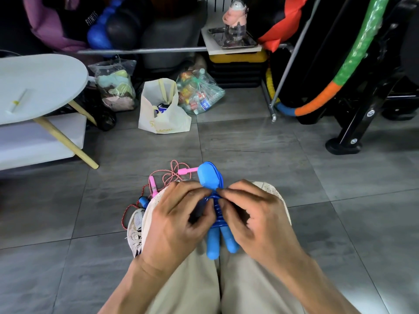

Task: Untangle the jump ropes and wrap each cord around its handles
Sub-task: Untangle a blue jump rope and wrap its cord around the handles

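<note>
A blue jump rope (216,236) lies over my lap, its two blue handles side by side with blue cord coiled round their middle. My left hand (179,220) grips the handles from the left. My right hand (254,216) pinches the blue cord at the coil's top. On the floor beyond my knees lies a pink jump rope (172,175), its red-and-white twisted cord loose and looped, with two pink handles showing. A small blue piece (143,202) sits by my left knee among that cord. Part of the coil is hidden under my fingers.
Grey tiled floor all round. A white oval table (43,82) with a lower shelf stands at the left. Plastic bags (163,109) sit ahead. Black exercise equipment (353,123) and a coloured hoop (340,75) stand at the right. My shoe (135,230) shows beside my left knee.
</note>
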Tool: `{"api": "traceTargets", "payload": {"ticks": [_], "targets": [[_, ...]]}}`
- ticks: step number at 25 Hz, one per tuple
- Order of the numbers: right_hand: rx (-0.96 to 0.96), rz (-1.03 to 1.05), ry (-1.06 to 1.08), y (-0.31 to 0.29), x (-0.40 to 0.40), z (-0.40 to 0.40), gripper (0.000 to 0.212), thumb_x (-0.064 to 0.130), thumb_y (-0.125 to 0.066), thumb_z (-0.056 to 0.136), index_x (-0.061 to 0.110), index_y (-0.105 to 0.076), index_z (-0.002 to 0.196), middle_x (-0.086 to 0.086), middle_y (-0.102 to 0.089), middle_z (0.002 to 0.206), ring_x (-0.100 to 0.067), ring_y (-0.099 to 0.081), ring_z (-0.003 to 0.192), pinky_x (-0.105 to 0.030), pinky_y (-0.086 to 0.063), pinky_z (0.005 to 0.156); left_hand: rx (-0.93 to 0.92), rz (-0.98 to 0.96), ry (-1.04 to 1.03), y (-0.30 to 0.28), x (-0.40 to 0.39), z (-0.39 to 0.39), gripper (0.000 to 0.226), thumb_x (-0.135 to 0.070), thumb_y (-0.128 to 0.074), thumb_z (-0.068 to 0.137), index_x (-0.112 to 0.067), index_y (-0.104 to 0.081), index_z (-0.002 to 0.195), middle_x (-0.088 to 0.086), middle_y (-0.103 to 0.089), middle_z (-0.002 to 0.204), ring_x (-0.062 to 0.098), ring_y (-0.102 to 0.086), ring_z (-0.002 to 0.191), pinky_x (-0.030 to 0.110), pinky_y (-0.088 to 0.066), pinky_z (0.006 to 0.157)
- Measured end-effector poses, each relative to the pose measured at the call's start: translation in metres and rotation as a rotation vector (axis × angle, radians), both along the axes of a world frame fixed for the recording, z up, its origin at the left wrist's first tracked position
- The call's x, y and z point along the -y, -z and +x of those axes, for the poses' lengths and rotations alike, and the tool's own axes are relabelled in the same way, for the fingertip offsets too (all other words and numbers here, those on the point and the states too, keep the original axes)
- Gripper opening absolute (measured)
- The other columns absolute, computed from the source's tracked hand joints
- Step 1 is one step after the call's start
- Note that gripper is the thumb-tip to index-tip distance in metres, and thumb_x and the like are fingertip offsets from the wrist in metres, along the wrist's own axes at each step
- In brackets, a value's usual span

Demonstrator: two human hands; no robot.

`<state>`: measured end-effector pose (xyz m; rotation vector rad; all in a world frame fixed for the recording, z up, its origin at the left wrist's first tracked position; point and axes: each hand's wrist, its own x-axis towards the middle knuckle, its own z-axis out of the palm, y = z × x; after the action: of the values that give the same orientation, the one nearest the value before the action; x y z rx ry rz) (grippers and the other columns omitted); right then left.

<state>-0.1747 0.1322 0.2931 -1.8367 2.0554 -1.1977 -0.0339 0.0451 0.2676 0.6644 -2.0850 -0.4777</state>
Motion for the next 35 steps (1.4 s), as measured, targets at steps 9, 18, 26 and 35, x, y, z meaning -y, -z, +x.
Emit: {"api": "traceTargets", "payload": {"ticks": [9, 18, 26, 35], "targets": [[0.027, 0.01, 0.106, 0.011, 0.009, 0.009, 0.025, 0.023, -0.038, 0.097, 0.012, -0.061, 0.097, 0.005, -0.057, 0.09, -0.013, -0.052, 0.071, -0.028, -0.042, 0.063, 0.064, 0.135, -0.014, -0.006, -0.003, -0.004, 0.012, -0.019, -0.055, 0.088, -0.013, -0.065, 0.092, -0.006, -0.06, 0.094, 0.013, -0.054, 0.082, 0.027, -0.046, 0.073], [0.154, -0.007, 0.097, 0.004, 0.012, 0.001, 0.012, 0.004, -0.062, 0.092, 0.014, -0.068, 0.087, 0.008, -0.061, 0.081, 0.004, -0.053, 0.071, -0.004, -0.034, 0.067, 0.238, 0.255, 0.084, -0.017, 0.009, -0.001, 0.004, -0.028, -0.046, 0.087, -0.025, -0.049, 0.087, -0.016, -0.048, 0.093, 0.003, -0.046, 0.077, 0.016, -0.036, 0.064], [0.317, -0.109, 0.129, 0.012, 0.009, 0.003, 0.005, 0.012, -0.067, 0.087, 0.016, -0.064, 0.085, 0.01, -0.061, 0.083, -0.015, -0.063, 0.071, -0.036, -0.05, 0.062, 0.177, 0.491, 0.167, -0.034, 0.015, -0.003, 0.002, -0.025, -0.056, 0.07, -0.023, -0.055, 0.07, -0.005, -0.051, 0.067, 0.013, -0.045, 0.056, 0.033, -0.041, 0.051], [0.493, 0.035, -0.033, 0.006, 0.015, -0.014, 0.014, 0.006, -0.07, 0.085, 0.019, -0.069, 0.08, 0.007, -0.065, 0.076, -0.018, -0.06, 0.069, -0.036, -0.049, 0.064, 0.145, 0.711, 0.399, -0.03, 0.043, 0.001, 0.006, -0.012, -0.072, 0.073, -0.016, -0.068, 0.072, 0.006, -0.056, 0.063, 0.006, -0.042, 0.054, 0.023, -0.036, 0.051]]}}
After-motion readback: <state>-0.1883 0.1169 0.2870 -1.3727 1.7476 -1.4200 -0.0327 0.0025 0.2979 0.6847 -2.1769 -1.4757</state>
